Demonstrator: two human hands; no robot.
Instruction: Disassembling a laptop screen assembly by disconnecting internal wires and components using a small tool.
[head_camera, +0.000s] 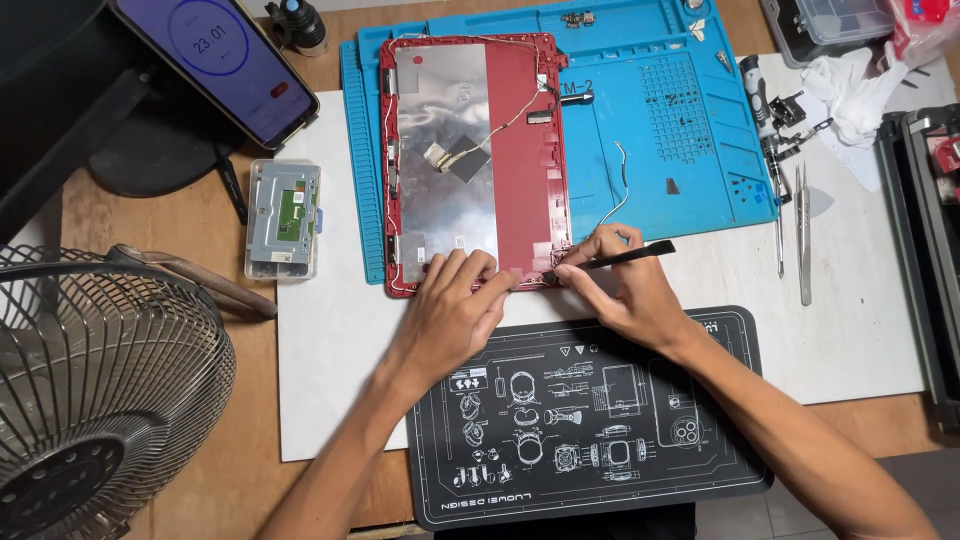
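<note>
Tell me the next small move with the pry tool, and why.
Probably slide the pry tool tip along the red cover's bottom edge. The right hand has it at the lower right corner, and the left hand presses that edge down.

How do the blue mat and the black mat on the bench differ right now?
The blue mat lies farther from the person and carries the red laptop cover plus small parts; the black mat lies nearest the person and carries nothing but the forearms crossing it. The blue mat has moulded compartments and a grid; the black mat is flat with white line drawings. Both rest partly on the white board.
</note>
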